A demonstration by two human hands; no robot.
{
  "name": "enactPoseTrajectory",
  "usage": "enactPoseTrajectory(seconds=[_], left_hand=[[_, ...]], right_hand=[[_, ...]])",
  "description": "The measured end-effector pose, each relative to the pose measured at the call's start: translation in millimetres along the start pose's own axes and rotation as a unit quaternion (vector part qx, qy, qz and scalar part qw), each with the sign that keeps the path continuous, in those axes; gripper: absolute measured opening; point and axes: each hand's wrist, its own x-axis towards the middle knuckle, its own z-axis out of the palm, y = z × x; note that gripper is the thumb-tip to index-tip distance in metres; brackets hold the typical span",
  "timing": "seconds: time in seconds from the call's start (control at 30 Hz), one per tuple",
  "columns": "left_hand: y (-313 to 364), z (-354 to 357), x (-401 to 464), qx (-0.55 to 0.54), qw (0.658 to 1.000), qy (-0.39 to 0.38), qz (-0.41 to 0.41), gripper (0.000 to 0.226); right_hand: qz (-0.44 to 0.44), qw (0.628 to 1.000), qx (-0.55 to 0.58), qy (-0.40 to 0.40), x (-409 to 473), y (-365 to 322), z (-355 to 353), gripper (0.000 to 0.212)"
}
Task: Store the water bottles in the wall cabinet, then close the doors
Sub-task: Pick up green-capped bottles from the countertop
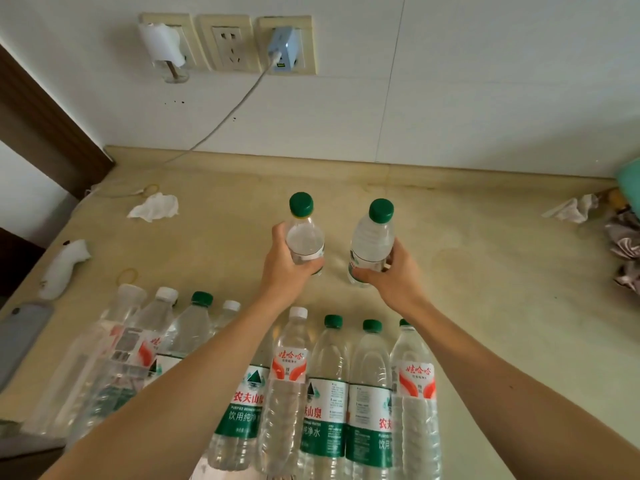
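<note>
My left hand (284,268) grips a clear water bottle with a green cap (304,233) around its lower body, held upright above the beige counter (485,271). My right hand (391,275) holds a second green-capped bottle (374,237), tilted slightly right. Both bottles are raised side by side, apart from each other. Below my forearms stands a row of several water bottles (332,386) with green or white caps and green or red labels, at the counter's near edge. No wall cabinet is in view.
Crumpled tissues (156,206) lie at the back left and more paper (571,209) at the right. Wall sockets with a blue charger (285,46) and cable sit above the counter. A grey flat object (24,330) lies at the left edge; rubber bands nearby.
</note>
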Motion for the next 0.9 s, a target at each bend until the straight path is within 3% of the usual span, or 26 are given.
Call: enactPoseTrajectory(seconds=[0.2,0.47,0.6,0.9], left_hand=[[35,-20,-11,-0.024,0.999,-0.018,0.045,0.076],[111,-78,-37,-0.083,0.980,-0.069,0.164,0.076],[172,-117,-50,-0.094,0.966,-0.085,0.226,0.071],[349,-194,-89,-0.143,0.910,-0.016,0.388,0.066]], right_hand=[[-0.020,0.998,0.016,0.053,-30,-27,-9,0.061],[-0.112,0.985,0.025,0.131,-97,-122,-29,0.067],[-0.177,0.969,0.006,0.170,-135,-185,-46,0.068],[-0.324,0.913,0.045,0.243,-195,-351,-109,0.049]])
